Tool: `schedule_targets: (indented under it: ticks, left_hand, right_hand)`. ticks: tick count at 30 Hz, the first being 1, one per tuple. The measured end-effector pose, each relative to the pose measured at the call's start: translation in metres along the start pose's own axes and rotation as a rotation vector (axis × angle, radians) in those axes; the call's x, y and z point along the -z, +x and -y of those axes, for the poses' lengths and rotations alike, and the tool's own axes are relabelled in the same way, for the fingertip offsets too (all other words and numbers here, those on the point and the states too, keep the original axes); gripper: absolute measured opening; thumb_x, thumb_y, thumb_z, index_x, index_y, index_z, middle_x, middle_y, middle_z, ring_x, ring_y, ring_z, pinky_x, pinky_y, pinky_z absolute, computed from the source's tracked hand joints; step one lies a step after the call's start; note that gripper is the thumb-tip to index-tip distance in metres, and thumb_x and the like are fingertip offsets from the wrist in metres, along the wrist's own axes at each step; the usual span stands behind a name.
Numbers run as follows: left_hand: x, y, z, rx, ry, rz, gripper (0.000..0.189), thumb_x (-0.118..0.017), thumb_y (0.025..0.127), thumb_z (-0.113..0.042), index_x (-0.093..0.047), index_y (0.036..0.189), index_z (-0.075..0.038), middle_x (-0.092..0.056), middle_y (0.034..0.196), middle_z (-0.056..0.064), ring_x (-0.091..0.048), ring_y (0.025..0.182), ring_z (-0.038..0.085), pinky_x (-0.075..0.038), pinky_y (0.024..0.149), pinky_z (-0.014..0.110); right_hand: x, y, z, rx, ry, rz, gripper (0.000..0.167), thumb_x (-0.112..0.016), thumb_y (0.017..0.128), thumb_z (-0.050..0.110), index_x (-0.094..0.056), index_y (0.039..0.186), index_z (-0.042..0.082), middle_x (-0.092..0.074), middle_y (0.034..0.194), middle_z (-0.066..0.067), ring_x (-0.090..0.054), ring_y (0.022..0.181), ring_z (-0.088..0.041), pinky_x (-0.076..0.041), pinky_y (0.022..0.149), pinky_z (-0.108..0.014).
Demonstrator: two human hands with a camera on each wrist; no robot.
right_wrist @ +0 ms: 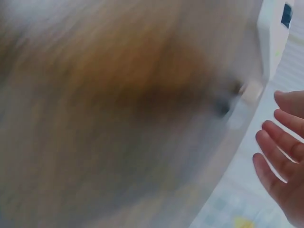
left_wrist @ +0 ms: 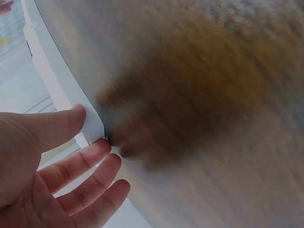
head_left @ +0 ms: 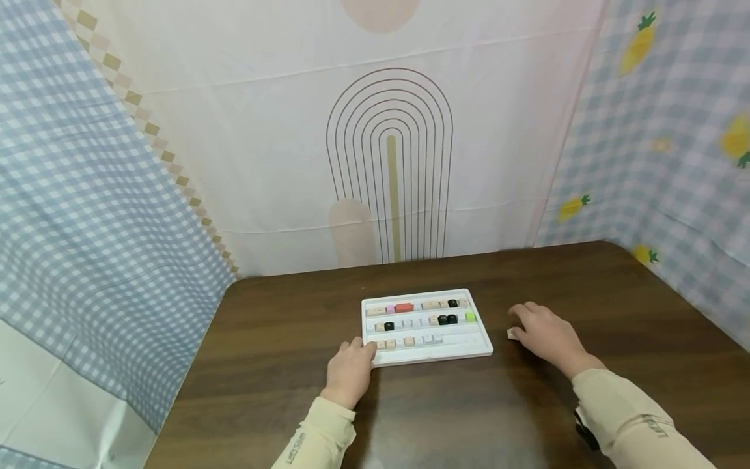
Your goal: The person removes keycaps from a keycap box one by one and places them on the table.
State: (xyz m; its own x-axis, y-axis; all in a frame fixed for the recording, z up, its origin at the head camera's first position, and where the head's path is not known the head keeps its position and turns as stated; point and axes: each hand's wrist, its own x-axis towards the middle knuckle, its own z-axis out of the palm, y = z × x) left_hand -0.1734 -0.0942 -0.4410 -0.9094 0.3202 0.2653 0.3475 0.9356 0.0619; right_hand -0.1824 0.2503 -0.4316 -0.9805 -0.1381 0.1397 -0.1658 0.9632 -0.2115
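Note:
A white tray [head_left: 430,357] lies on the table, with keycaps in three rows: beige, black and white ones, plus a red [head_left: 404,307], a pink [head_left: 390,309] and a green [head_left: 471,316] one. My left hand [head_left: 349,372] holds the tray's near left corner, thumb [left_wrist: 71,121] on its side and index finger at the corner. To the right of the tray, my right hand [head_left: 547,335] is low over the table. A small beige keycap [head_left: 512,334] shows by its thumb. In the right wrist view its fingers [right_wrist: 275,154] are extended, with that blurred keycap [right_wrist: 251,92] beyond them.
The dark wooden table [head_left: 281,352] has rounded far corners. Behind it hangs a pale cloth [head_left: 275,163] with arch patterns. Checked cloth [head_left: 76,215] covers the left side, and another with pineapples [head_left: 674,163] the right.

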Motion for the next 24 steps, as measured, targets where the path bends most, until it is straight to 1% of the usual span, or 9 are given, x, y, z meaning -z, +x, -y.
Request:
schedule_targets:
  ticks: [3, 6, 10, 12, 14, 15, 20, 23, 24]
  left_hand:
    - [0.001, 0.000, 0.000, -0.001, 0.002, 0.005, 0.014, -0.073, 0.075, -0.017, -0.061, 0.082, -0.015, -0.060, 0.081, 0.006, -0.055, 0.069, 0.023, -0.049, 0.053, 0.035]
    - [0.000, 0.000, 0.000, -0.004, 0.007, 0.011, 0.014, -0.073, 0.075, -0.017, -0.062, 0.084, -0.015, -0.060, 0.082, 0.006, -0.055, 0.069, 0.023, -0.049, 0.053, 0.035]
    - [-0.002, 0.001, 0.001, -0.002, 0.014, 0.012, 0.013, -0.072, 0.076, -0.017, -0.063, 0.085, -0.016, -0.060, 0.082, 0.006, -0.055, 0.069, 0.022, -0.049, 0.052, 0.035]
    - [-0.002, 0.001, 0.001, -0.002, 0.023, 0.007, 0.013, -0.071, 0.076, -0.017, -0.063, 0.085, -0.016, -0.060, 0.082, 0.006, -0.054, 0.068, 0.022, -0.049, 0.052, 0.035]
    - [-0.002, 0.000, 0.000, -0.005, 0.035, 0.003, 0.013, -0.072, 0.076, -0.017, -0.063, 0.086, -0.016, -0.060, 0.082, 0.006, -0.055, 0.068, 0.022, -0.049, 0.051, 0.035]
    - [-0.002, 0.000, 0.000, -0.009, 0.043, 0.002, 0.013, -0.072, 0.076, -0.017, -0.063, 0.086, -0.017, -0.060, 0.082, 0.006, -0.055, 0.068, 0.022, -0.049, 0.051, 0.035]
    - [-0.002, -0.002, -0.001, -0.030, 0.067, -0.011, 0.015, -0.072, 0.075, -0.017, -0.064, 0.087, -0.017, -0.060, 0.082, 0.007, -0.055, 0.068, 0.022, -0.050, 0.051, 0.034]
    - [-0.005, -0.002, 0.000, -0.042, 0.064, -0.052, 0.016, -0.073, 0.073, -0.017, -0.063, 0.086, -0.016, -0.059, 0.080, 0.007, -0.054, 0.067, 0.022, -0.049, 0.050, 0.034]
    - [-0.009, -0.002, 0.001, -0.054, 0.075, -0.083, 0.016, -0.073, 0.073, -0.018, -0.063, 0.085, -0.017, -0.058, 0.079, 0.007, -0.054, 0.066, 0.022, -0.048, 0.049, 0.034]
  right_hand:
    - [-0.001, 0.007, 0.016, 0.046, -0.001, -0.036, 0.027, -0.066, 0.082, 0.018, -0.061, 0.106, 0.006, -0.062, 0.103, -0.013, -0.061, 0.089, -0.030, -0.050, 0.066, -0.044]
    - [-0.003, 0.014, 0.036, 0.101, 0.002, -0.040, 0.024, -0.067, 0.081, 0.017, -0.063, 0.103, 0.007, -0.064, 0.100, -0.010, -0.061, 0.089, -0.028, -0.050, 0.067, -0.043]
    - [-0.010, 0.022, 0.062, 0.148, 0.013, -0.008, 0.022, -0.066, 0.082, 0.018, -0.064, 0.102, 0.008, -0.065, 0.101, -0.009, -0.061, 0.094, -0.027, -0.050, 0.073, -0.043]
    - [-0.015, 0.025, 0.074, 0.160, 0.018, 0.010, 0.023, -0.066, 0.082, 0.019, -0.064, 0.102, 0.009, -0.065, 0.104, -0.009, -0.061, 0.097, -0.027, -0.050, 0.076, -0.043]
    - [-0.021, 0.027, 0.084, 0.168, 0.027, 0.031, 0.022, -0.065, 0.082, 0.019, -0.064, 0.102, 0.010, -0.065, 0.104, -0.008, -0.061, 0.099, -0.026, -0.050, 0.077, -0.043]
    - [-0.024, 0.028, 0.088, 0.172, 0.029, 0.037, 0.022, -0.065, 0.082, 0.020, -0.064, 0.103, 0.011, -0.065, 0.105, -0.008, -0.061, 0.099, -0.025, -0.050, 0.077, -0.042]
    - [-0.036, 0.032, 0.101, 0.186, 0.000, 0.027, 0.019, -0.067, 0.079, 0.020, -0.065, 0.097, 0.012, -0.066, 0.095, -0.004, -0.062, 0.087, -0.020, -0.050, 0.070, -0.038]
    - [-0.039, 0.034, 0.106, 0.175, -0.024, 0.021, 0.018, -0.068, 0.078, 0.019, -0.065, 0.094, 0.012, -0.066, 0.091, -0.004, -0.062, 0.083, -0.020, -0.049, 0.067, -0.038]
    - [-0.039, 0.034, 0.107, 0.174, -0.031, 0.016, 0.018, -0.068, 0.078, 0.019, -0.065, 0.094, 0.012, -0.066, 0.092, -0.004, -0.062, 0.083, -0.021, -0.049, 0.067, -0.038]
